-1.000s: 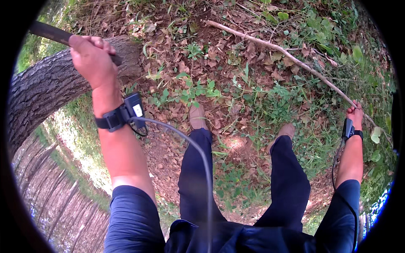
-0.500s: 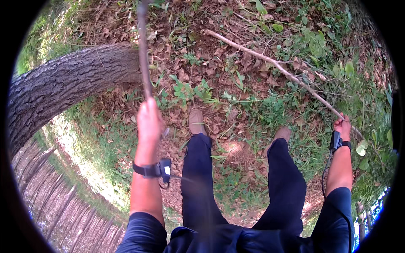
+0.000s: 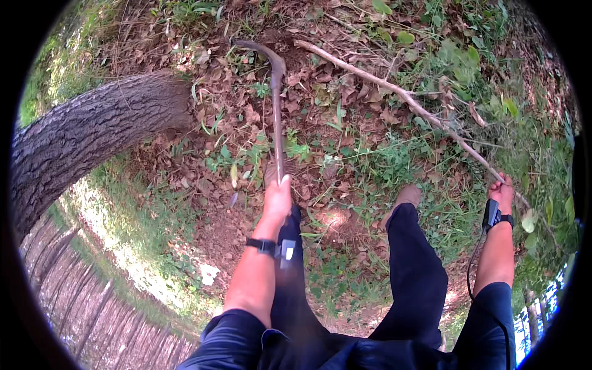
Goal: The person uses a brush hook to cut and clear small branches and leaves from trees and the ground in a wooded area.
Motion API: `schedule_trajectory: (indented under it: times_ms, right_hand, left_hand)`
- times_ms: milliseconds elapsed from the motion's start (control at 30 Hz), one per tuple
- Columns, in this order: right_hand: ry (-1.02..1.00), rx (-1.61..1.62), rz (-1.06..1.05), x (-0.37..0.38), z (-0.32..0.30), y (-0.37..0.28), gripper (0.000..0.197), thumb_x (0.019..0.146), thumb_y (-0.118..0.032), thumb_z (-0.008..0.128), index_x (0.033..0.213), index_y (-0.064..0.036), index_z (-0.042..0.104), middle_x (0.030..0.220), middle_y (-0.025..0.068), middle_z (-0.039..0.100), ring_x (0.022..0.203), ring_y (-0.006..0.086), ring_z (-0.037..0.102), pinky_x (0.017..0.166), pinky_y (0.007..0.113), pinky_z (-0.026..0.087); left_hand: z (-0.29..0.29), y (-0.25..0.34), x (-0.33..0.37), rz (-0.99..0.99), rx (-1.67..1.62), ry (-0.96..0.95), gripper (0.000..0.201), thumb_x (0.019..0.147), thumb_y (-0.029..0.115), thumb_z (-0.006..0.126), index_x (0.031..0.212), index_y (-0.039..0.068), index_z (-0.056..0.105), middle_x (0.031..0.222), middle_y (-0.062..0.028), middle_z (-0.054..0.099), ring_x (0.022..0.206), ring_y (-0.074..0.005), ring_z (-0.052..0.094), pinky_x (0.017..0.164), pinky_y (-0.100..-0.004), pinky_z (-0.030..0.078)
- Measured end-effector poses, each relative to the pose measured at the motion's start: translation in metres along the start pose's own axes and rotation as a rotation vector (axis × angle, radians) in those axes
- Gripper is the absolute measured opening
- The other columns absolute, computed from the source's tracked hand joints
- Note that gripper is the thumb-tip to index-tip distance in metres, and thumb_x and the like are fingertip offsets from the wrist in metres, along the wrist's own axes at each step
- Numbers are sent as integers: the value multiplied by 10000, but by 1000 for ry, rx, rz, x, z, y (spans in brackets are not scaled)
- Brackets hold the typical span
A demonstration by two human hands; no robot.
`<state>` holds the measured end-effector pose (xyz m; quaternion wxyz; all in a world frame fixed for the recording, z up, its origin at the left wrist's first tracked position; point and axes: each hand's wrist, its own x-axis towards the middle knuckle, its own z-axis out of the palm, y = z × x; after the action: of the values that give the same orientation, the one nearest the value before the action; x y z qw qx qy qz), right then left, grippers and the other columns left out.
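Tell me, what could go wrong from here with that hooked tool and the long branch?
The hooked tool in the left hand lines up with the left leg in this view, so a swing that glances off might come back toward it.

The right hand grips the branch near one end only, so the branch could twist if knocked.

Loose leaves cover much of the ground, so footing might slip.

The left hand [image 3: 278, 200] grips a hooked tool [image 3: 277, 117], seemingly bladed; the right hand [image 3: 502, 193] holds a branch [image 3: 402, 94].
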<state>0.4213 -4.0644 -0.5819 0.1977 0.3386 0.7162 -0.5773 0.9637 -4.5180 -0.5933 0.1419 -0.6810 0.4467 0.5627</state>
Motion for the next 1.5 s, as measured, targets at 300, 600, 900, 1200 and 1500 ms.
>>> schedule_trajectory:
  times_ms: [300,600,900,1200,1500]
  right_hand:
    - [35,29,53,-50,-7,-11,284,1001,-356,495,1013,-92,597,738,-12,575,507,93,462,422,259,375]
    - [-33,190,39,-169,-10,-30,216,988,-325,541,1104,-143,561,1085,51,672,568,115,525,499,257,444]
    - [-129,186,-96,-219,11,-47,261,964,-296,570,1077,-61,575,931,62,652,639,134,571,558,280,479]
    - [-121,237,-89,-171,-36,13,315,1008,-287,480,1194,-36,521,1035,81,636,674,146,553,565,287,462]
    - [-169,250,-58,-201,-69,-27,322,967,-280,577,1218,-90,512,954,77,644,625,131,568,558,252,471]
  left_hand:
    - [-168,168,-58,563,-191,447,312,1027,365,430,907,78,453,621,16,422,464,-63,415,401,-233,369]
    - [-169,126,-160,342,-212,363,281,1012,344,481,911,82,470,609,36,423,456,-56,401,402,-226,349]
    - [-169,234,-102,729,-86,341,333,1000,330,499,899,15,543,642,8,504,531,-81,461,488,-270,386]
    - [-69,219,15,469,368,301,435,994,387,450,1102,-33,487,826,-189,655,726,-317,662,673,-441,520]
    - [-150,89,-74,266,746,206,417,963,416,520,980,2,568,855,-235,666,806,-394,660,726,-452,498]
